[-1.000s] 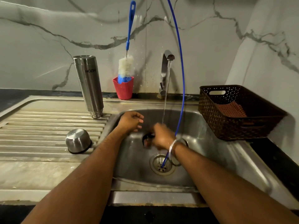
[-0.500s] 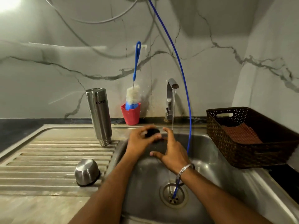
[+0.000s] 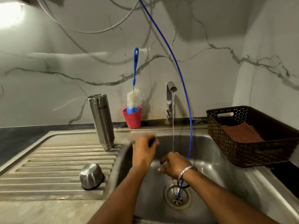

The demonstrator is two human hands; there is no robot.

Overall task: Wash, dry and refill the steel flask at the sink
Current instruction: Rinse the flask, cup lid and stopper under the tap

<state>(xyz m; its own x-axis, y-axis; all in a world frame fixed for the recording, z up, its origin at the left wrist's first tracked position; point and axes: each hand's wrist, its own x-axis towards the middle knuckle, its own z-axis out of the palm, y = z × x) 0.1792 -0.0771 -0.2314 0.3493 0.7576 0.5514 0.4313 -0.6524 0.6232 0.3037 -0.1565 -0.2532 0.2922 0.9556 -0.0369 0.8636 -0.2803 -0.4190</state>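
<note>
The steel flask (image 3: 101, 121) stands upside down on the draining board, mouth down. Its steel cup lid (image 3: 91, 176) lies upside down nearer me on the board. My left hand (image 3: 144, 151) is over the sink's left rim and grips a small black object (image 3: 152, 141), mostly hidden by the fingers and blurred. My right hand (image 3: 175, 164) hangs in the basin under the running stream from the tap (image 3: 171, 101), fingers loosely curled and holding nothing.
A bottle brush (image 3: 134, 96) stands in a red cup (image 3: 132, 117) by the wall. A blue hose (image 3: 186, 110) runs down into the sink drain (image 3: 177, 196). A dark woven basket (image 3: 252, 136) with a red cloth sits at the right of the sink (image 3: 218, 167).
My left hand has taken the black object away to the left rim of the sink. My right hand has let go and dropped lower under the water. The view has tilted up.
</note>
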